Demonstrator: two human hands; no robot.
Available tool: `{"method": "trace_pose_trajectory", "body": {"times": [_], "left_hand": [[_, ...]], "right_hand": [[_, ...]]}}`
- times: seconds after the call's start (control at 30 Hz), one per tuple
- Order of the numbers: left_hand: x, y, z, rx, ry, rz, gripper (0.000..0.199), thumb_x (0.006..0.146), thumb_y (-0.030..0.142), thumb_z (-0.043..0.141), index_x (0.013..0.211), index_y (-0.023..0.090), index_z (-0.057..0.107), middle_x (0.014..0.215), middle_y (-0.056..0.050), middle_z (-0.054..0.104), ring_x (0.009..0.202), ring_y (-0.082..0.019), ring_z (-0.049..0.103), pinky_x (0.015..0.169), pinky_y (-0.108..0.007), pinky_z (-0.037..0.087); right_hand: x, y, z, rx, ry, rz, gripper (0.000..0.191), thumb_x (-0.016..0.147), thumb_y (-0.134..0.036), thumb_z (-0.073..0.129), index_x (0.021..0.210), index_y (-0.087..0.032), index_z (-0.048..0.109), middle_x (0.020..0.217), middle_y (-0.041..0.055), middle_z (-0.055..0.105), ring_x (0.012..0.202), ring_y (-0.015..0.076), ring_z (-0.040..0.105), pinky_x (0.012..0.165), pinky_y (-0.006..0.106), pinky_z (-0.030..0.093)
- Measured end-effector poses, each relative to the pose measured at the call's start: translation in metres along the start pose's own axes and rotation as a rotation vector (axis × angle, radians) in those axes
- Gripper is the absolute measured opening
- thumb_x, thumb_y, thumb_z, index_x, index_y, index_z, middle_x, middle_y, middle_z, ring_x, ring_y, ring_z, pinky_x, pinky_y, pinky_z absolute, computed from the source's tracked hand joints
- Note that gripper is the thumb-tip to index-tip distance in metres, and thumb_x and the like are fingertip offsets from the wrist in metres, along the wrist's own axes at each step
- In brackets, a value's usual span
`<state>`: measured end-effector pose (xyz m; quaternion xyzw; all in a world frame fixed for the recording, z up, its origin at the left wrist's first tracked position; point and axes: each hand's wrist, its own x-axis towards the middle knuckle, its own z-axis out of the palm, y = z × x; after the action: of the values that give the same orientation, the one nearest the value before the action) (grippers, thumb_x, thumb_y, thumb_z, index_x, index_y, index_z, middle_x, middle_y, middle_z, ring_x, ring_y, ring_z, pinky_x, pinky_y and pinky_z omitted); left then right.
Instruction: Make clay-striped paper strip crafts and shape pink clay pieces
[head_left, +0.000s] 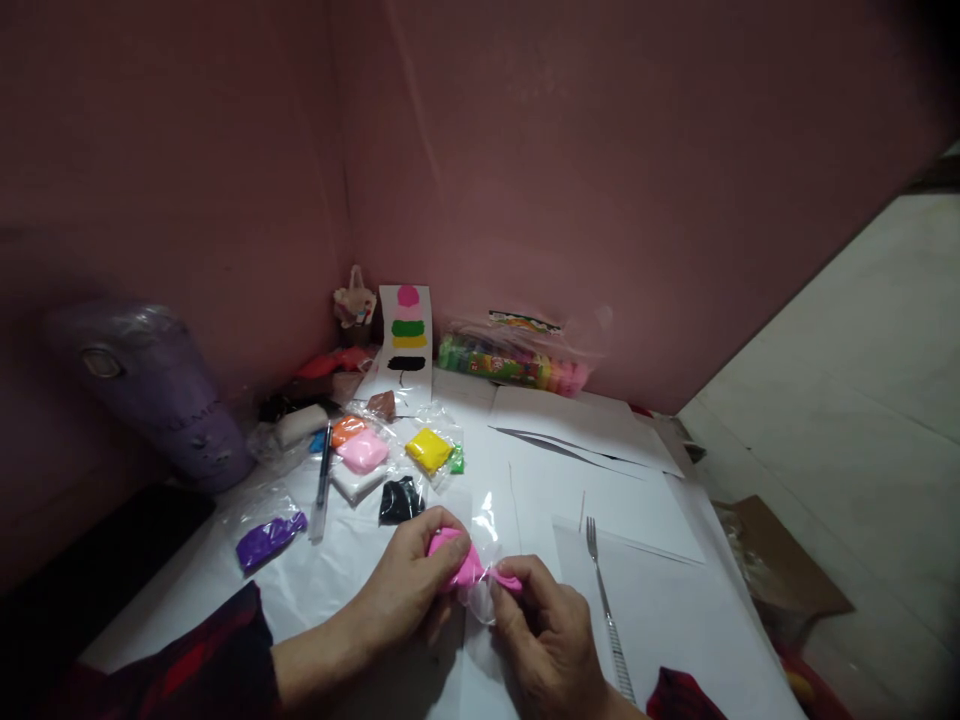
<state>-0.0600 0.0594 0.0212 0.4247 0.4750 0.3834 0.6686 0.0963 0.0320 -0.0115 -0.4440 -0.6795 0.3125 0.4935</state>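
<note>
Bright pink modelling clay [466,567] is stretched between my two hands above the white-covered table. My left hand [409,575] is closed around the larger lump, with the thumb on top. A narrow end of the clay is pinched between the thumb and fingers of my right hand [551,625]. A clear plastic wrapper [480,600] hangs around the middle of the clay. Just beyond my left hand lies a packet of black clay [401,498]. The fork [606,600] rests on paper to the right of my right hand.
Packets of yellow clay [429,450], light pink clay [362,451] and purple clay [270,540] lie to the left, near a pen [322,485]. A purple tumbler [161,400] leans at far left. A colour-swatch paper [407,335] and a bag of colourful sticks [517,362] stand by the wall.
</note>
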Motion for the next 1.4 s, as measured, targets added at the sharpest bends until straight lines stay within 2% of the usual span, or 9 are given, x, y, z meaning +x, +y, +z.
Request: {"method": "trace_pose_trajectory", "body": {"times": [0.17, 0.37, 0.53, 0.63, 0.83, 0.93, 1.1, 1.23, 1.4], "left_hand": [[0.0, 0.002, 0.0, 0.029, 0.005, 0.022, 0.031, 0.077, 0.049, 0.059, 0.074, 0.02, 0.047, 0.045, 0.008, 0.043, 0.033, -0.007, 0.035, 0.034, -0.018, 0.024], [-0.007, 0.011, 0.001, 0.157, 0.046, 0.119, 0.025, 0.076, 0.038, 0.061, 0.069, 0.016, 0.052, 0.06, 0.004, 0.048, 0.053, -0.009, 0.044, 0.048, -0.019, 0.035], [-0.003, 0.007, 0.0, 0.106, 0.055, 0.058, 0.027, 0.077, 0.043, 0.06, 0.072, 0.018, 0.05, 0.049, 0.007, 0.045, 0.038, -0.008, 0.039, 0.038, -0.018, 0.028], [0.002, -0.001, -0.002, 0.041, 0.021, 0.001, 0.03, 0.078, 0.049, 0.057, 0.075, 0.02, 0.048, 0.038, 0.009, 0.04, 0.028, -0.009, 0.033, 0.03, -0.019, 0.022], [-0.001, 0.002, -0.002, 0.082, 0.077, 0.109, 0.027, 0.077, 0.042, 0.062, 0.072, 0.016, 0.053, 0.052, 0.005, 0.048, 0.042, -0.007, 0.042, 0.041, -0.018, 0.032], [-0.004, 0.008, -0.001, 0.112, 0.078, 0.12, 0.026, 0.076, 0.039, 0.062, 0.069, 0.016, 0.053, 0.057, 0.004, 0.049, 0.049, -0.008, 0.043, 0.045, -0.018, 0.034], [-0.002, 0.005, -0.001, 0.06, 0.044, 0.048, 0.027, 0.077, 0.043, 0.059, 0.073, 0.019, 0.05, 0.045, 0.008, 0.044, 0.034, -0.008, 0.039, 0.035, -0.018, 0.027], [0.002, 0.001, -0.003, -0.007, 0.038, 0.04, 0.031, 0.078, 0.048, 0.059, 0.074, 0.02, 0.048, 0.041, 0.009, 0.043, 0.028, -0.007, 0.035, 0.031, -0.018, 0.022], [0.003, 0.002, -0.004, -0.019, 0.027, 0.055, 0.032, 0.078, 0.048, 0.06, 0.074, 0.019, 0.048, 0.04, 0.008, 0.044, 0.028, -0.007, 0.035, 0.03, -0.017, 0.022]], "right_hand": [[0.002, -0.003, -0.002, 0.011, -0.066, -0.082, 0.018, 0.089, -0.026, 0.053, 0.098, -0.016, 0.064, 0.052, -0.0037, 0.05, 0.04, 0.0089, 0.038, 0.036, 0.02, 0.028], [0.002, -0.004, -0.004, -0.013, -0.065, -0.115, 0.015, 0.09, -0.024, 0.052, 0.083, -0.017, 0.063, 0.052, -0.0041, 0.048, 0.04, 0.0085, 0.039, 0.04, 0.021, 0.03], [-0.001, -0.003, -0.003, -0.053, 0.003, -0.008, 0.016, 0.09, -0.027, 0.053, 0.079, -0.017, 0.06, 0.051, -0.0053, 0.04, 0.041, 0.0081, 0.034, 0.037, 0.02, 0.024], [0.0, -0.003, -0.002, -0.028, -0.034, 0.021, 0.016, 0.09, -0.028, 0.053, 0.081, -0.017, 0.06, 0.05, -0.0068, 0.036, 0.04, 0.0079, 0.031, 0.037, 0.021, 0.023], [0.004, -0.005, -0.005, -0.015, -0.124, -0.023, 0.012, 0.088, -0.024, 0.055, 0.092, -0.017, 0.064, 0.054, -0.0036, 0.05, 0.043, 0.0092, 0.041, 0.041, 0.021, 0.03], [0.005, -0.006, -0.007, -0.038, -0.153, -0.062, 0.011, 0.088, -0.021, 0.054, 0.089, -0.017, 0.064, 0.055, -0.0029, 0.053, 0.044, 0.0093, 0.044, 0.044, 0.021, 0.032], [0.002, -0.005, -0.005, -0.022, -0.06, 0.0, 0.015, 0.089, -0.026, 0.054, 0.078, -0.017, 0.06, 0.049, -0.0072, 0.035, 0.04, 0.0076, 0.03, 0.039, 0.022, 0.022], [0.0, -0.004, -0.003, 0.033, 0.002, 0.072, 0.018, 0.089, -0.031, 0.055, 0.079, -0.017, 0.06, 0.049, -0.006, 0.039, 0.04, 0.008, 0.032, 0.039, 0.022, 0.024], [0.001, -0.006, -0.001, 0.055, -0.031, 0.098, 0.019, 0.089, -0.033, 0.057, 0.081, -0.017, 0.062, 0.048, -0.0056, 0.041, 0.04, 0.0079, 0.033, 0.038, 0.021, 0.023]]}}
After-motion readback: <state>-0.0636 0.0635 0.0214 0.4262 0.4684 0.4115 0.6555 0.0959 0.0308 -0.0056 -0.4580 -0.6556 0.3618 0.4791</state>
